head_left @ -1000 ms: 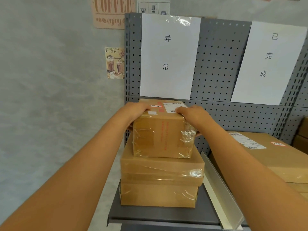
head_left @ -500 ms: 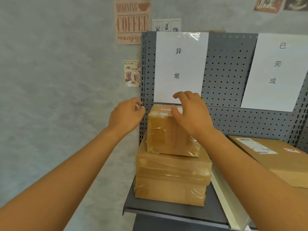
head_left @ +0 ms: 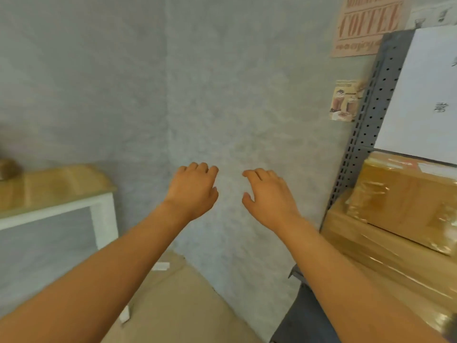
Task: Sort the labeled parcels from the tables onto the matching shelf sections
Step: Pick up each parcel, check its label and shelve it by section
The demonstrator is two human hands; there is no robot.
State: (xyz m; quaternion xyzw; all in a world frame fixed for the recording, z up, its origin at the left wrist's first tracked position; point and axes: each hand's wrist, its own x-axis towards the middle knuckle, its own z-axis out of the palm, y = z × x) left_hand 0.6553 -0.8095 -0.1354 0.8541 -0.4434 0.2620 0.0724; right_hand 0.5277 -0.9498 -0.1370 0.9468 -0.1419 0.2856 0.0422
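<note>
A small taped cardboard parcel (head_left: pixel 405 201) sits on top of a larger brown parcel (head_left: pixel 376 253) on the grey shelf (head_left: pixel 299 320) at the right edge. Behind them a white paper sign (head_left: pixel 425 95) hangs on the grey pegboard (head_left: pixel 371 102). My left hand (head_left: pixel 193 191) and my right hand (head_left: pixel 269 196) hang in the air in front of the grey wall, left of the parcels. Both hold nothing, with their fingers loosely curled. The view is blurred.
A table (head_left: pixel 49 189) with a wooden top and white frame stands at the left, with a brown object (head_left: pixel 7 168) at its far edge. A coffee poster (head_left: pixel 366 26) and a small drinks picture (head_left: pixel 345 100) hang on the wall. Beige floor (head_left: pixel 178 305) lies below.
Both hands have let go of the small parcel and drawn away from it to the left. The view has swung left, so the shelf now lies at the right edge.
</note>
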